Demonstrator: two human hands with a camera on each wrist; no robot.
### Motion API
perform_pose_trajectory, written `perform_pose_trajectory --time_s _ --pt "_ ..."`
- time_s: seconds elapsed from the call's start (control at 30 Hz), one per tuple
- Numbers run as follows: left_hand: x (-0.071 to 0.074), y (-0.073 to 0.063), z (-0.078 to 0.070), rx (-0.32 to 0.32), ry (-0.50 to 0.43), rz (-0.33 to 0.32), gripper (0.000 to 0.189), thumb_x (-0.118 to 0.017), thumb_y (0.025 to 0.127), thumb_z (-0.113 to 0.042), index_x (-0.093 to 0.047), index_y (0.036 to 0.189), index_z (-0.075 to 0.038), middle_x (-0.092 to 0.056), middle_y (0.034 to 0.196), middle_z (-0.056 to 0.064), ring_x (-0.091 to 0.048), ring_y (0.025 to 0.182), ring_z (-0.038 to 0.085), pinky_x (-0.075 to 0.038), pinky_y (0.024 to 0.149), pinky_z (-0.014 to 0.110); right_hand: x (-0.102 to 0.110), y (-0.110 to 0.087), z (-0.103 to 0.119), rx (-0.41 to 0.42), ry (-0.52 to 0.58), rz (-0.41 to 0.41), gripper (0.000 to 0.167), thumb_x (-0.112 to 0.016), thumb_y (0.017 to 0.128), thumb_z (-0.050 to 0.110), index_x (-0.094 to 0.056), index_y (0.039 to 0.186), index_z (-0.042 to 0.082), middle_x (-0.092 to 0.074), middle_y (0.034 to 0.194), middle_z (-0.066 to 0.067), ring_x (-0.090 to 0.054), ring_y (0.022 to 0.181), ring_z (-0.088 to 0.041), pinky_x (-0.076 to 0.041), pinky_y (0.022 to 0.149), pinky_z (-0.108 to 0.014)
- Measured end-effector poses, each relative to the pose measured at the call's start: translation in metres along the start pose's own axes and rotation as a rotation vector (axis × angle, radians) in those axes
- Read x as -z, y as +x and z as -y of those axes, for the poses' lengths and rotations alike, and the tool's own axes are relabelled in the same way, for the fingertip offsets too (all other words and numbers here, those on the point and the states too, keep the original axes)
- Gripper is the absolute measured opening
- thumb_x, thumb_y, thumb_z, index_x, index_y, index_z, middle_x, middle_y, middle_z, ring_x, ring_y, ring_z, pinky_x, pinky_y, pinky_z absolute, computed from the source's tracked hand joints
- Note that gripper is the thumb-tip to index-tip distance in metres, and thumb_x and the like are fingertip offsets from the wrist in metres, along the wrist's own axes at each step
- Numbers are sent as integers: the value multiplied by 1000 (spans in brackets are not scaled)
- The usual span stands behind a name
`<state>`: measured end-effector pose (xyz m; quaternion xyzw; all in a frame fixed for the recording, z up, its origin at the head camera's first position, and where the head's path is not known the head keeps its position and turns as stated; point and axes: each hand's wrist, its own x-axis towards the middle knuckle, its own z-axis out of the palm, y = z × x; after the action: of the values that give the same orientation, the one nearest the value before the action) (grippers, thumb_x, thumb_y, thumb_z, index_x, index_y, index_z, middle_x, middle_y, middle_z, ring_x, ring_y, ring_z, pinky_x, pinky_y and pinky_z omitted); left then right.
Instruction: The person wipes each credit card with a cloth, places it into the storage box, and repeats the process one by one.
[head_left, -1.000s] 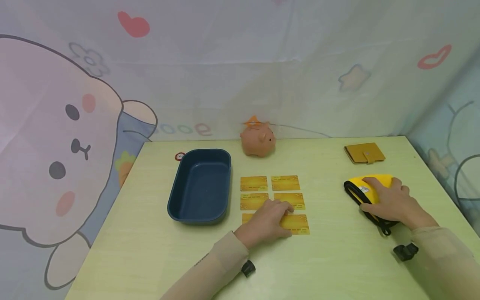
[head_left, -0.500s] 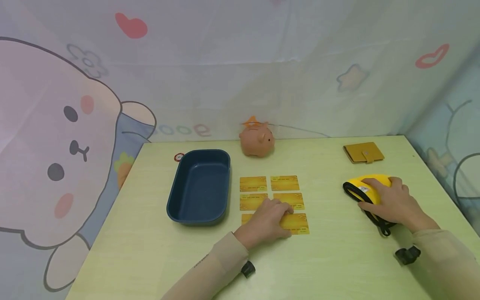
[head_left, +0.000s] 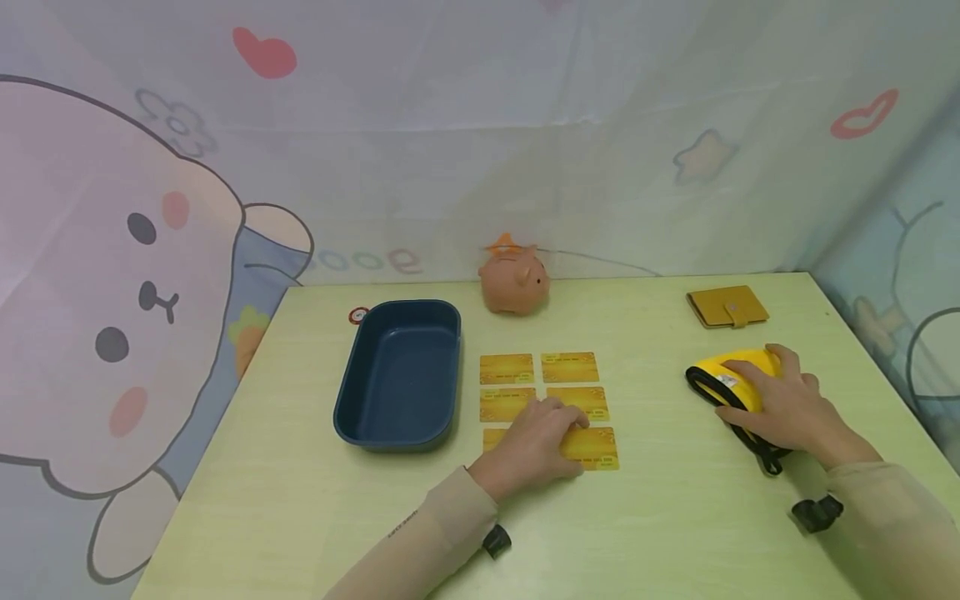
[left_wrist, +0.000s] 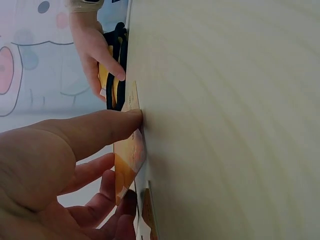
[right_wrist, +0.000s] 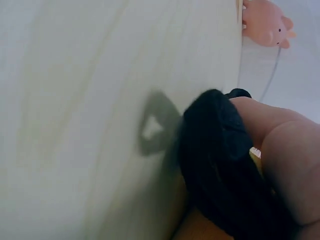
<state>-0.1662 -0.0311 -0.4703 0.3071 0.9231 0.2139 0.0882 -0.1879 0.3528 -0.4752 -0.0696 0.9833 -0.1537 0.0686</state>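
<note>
In the head view, my left hand (head_left: 532, 442) reaches over the front row of gold bank cards. Its thumb and curled fingers pinch the edges of the front right gold card (head_left: 596, 450), which lies flat or nearly so. The left wrist view shows the thumb at the edge of this gold card (left_wrist: 131, 147), fingers at the other side. My right hand (head_left: 795, 408) grips a folded yellow cloth (head_left: 738, 375) with black edging and a loop. In the right wrist view, the cloth's black edging (right_wrist: 215, 150) hides most of the fingers.
A dark blue bin (head_left: 399, 375) stands left of the cards. Behind them sits a pink piggy bank (head_left: 514, 282). A tan wallet (head_left: 727, 306) lies beyond the cloth, and a red-and-white round token (head_left: 358, 315) is beside the bin. Two rows of gold cards (head_left: 570, 367) lie farther back.
The right hand's fingers shift slightly on the yellow cloth, with one finger raised a little. The left hand and the cards keep their places.
</note>
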Motion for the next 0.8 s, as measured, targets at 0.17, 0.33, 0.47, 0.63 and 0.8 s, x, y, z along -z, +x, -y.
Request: perform_pose_trajectory --time_s 0.17,0.33,0.47,0.63,0.8 --pt "-1 0 1 -9 -51 -1 49 -91 83 -23 -69 126 -13 -58 112 -1 -53 98 13 -49 92 23 -2 0 -1 61 -39 -45 78 -74 94 53 -47 149 5 -20 152 -45 -38 114 -71 -49 67 -67" --pt "-1 -1 2 -12 -119 -6 50 -92 82 -19 -70 126 -12 -55 116 0 -54 103 12 -50 95 21 -3 1 -2 67 -46 -70 74 -78 93 46 -50 147 4 -28 148 -44 -44 109 -69 -49 75 -75" --pt "1 -2 2 -17 -138 -19 49 -92 82 -17 -72 126 -12 -59 117 0 -55 105 12 -49 97 21 -4 1 -5 87 -19 -105 72 -80 91 41 -52 145 2 -32 146 -43 -48 108 -69 -48 78 -76" --pt "4 1 5 -70 -134 -29 43 -85 88 -12 -72 129 -11 -71 122 -1 -62 111 13 -49 100 24 -5 1 -7 109 27 -147 69 -81 91 33 -53 144 -2 -37 143 -42 -49 112 -66 -46 85 -77" --pt "5 3 10 -95 -280 -19 41 -74 93 -3 -71 133 -11 -72 131 0 -67 119 12 -53 99 21 -4 1 -5 133 75 -185 66 -81 90 25 -53 143 -2 -42 138 -42 -51 115 -60 -47 87 -75"
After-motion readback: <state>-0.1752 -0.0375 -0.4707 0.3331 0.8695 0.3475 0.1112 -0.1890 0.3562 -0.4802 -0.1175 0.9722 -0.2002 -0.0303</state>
